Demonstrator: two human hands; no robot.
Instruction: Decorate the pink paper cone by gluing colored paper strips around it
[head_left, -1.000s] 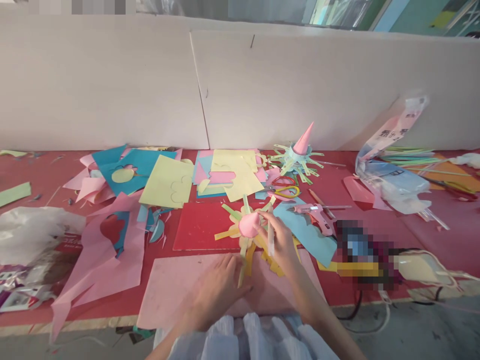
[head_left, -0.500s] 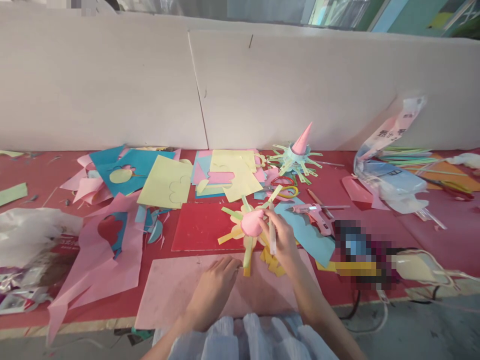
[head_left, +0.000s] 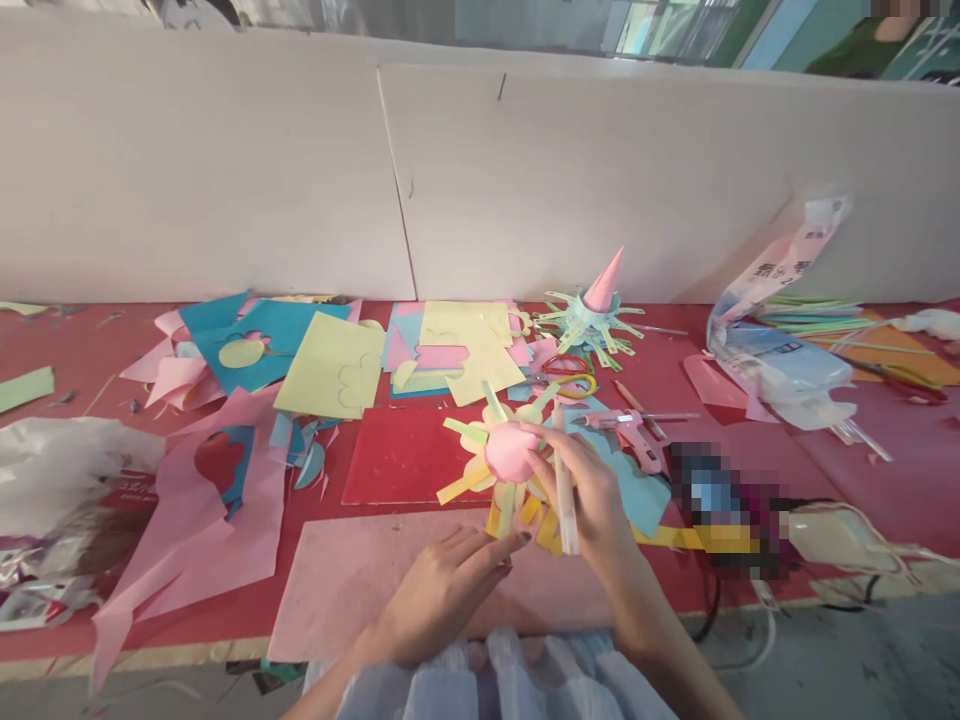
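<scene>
A paper flower (head_left: 511, 452) with a pink cone centre, pale yellow petals and green and yellow strips is over the red sheet. My right hand (head_left: 589, 490) has its fingertips on the pink centre and also holds a whitish translucent stick (head_left: 564, 485), perhaps a glue stick. My left hand (head_left: 457, 580) is over the pink board (head_left: 337, 570), fingers extended just below the flower's lower strips, with nothing visible in it. Yellow folded strips (head_left: 551, 530) lie beside the right hand.
A pink glue gun (head_left: 634, 435), scissors (head_left: 574, 382) and a blue sheet (head_left: 645, 490) lie right of the flower. Behind stands a pink cone (head_left: 606, 285) with a fringed base. Cut paper (head_left: 330, 365) and plastic bags (head_left: 67, 470) are to the left.
My left hand has moved right and its fingers have stretched out, off the lower strip. My right hand has shifted slightly right and down, and the flower's strips have turned a little.
</scene>
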